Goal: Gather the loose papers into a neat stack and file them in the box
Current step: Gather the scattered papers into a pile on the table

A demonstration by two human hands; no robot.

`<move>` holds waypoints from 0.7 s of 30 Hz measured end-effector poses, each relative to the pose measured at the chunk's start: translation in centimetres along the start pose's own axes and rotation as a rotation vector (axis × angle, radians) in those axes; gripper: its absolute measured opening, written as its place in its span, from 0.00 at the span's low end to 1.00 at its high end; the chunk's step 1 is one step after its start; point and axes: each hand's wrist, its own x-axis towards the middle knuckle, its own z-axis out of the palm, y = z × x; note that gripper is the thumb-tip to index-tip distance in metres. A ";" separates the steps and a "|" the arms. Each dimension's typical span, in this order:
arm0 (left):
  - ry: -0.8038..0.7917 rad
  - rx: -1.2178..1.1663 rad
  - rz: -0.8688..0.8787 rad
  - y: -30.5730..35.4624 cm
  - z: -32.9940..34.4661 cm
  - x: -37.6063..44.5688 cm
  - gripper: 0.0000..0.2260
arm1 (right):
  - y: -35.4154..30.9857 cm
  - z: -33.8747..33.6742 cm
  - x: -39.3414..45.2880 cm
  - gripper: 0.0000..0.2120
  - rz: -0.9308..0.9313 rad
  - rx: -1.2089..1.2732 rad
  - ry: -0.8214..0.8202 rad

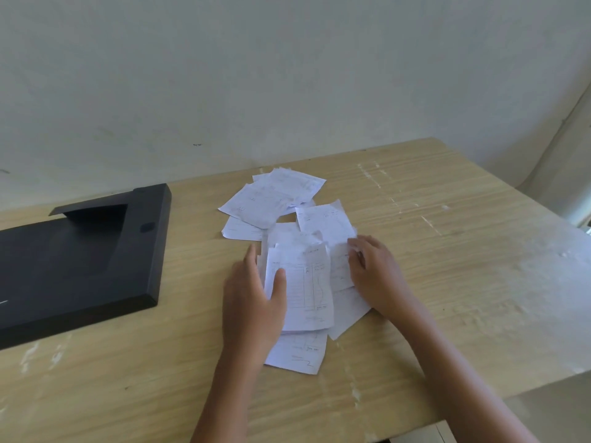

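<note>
I see left hand (252, 298) pinching a sheet (300, 289), thumb on top; right hand (372, 273) flat on papers (271, 203) scattered mid-table (447, 251). Box (80, 257) lies far left, apart.

A pale wooden table (415, 219) carries scattered white papers (256, 203) and a black box (80, 266).

We saw light wooden table (431, 225), surface scuffed with whitish marks; plain pale wall (256, 75) stood behind it.
</note>
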 end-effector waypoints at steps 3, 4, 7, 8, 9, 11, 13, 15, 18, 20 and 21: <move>-0.084 -0.057 -0.053 0.7 0.8 -0.8 0.28 | -0.5 0.5 -0.8 0.13 -0.050 0.059 -0.007; -0.110 -0.101 -0.055 1.2 1.2 -0.9 0.28 | -0.7 0.7 -0.9 0.13 -0.067 0.081 0.005; -0.156 -0.209 -0.042 2.6 1.7 -1.2 0.29 | -0.7 0.5 -0.6 0.14 -0.055 0.117 0.042; -0.113 -0.227 -0.045 2.8 1.3 -0.9 0.27 | -0.6 0.4 -0.2 0.15 -0.049 0.126 0.045; -0.042 -0.225 -0.049 2.7 0.7 -0.2 0.26 | -0.5 0.2 0.2 0.15 -0.054 0.127 0.041; 0.076 -0.133 -0.059 2.3 -0.7 2.3 0.24 | -0.4 -0.1 1.3 0.15 -0.063 0.122 0.017; 0.085 0.005 -0.109 1.6 -1.6 5.9 0.23 | -0.4 0.0 2.6 0.15 -0.095 0.106 -0.023; 0.028 0.126 -0.176 0.9 -1.8 9.4 0.24 | -0.4 0.3 3.6 0.14 -0.125 0.098 -0.041; -0.010 0.223 -0.262 0.1 -1.3 13.4 0.22 | -0.9 0.6 5.0 0.13 -0.056 0.181 0.011; 0.004 0.242 -0.287 -0.8 -0.6 15.3 0.23 | -1.6 0.3 6.4 0.12 0.031 0.301 0.079; 0.011 0.261 -0.290 -1.3 -0.2 15.9 0.23 | -1.9 0.2 7.5 0.12 0.036 0.320 0.110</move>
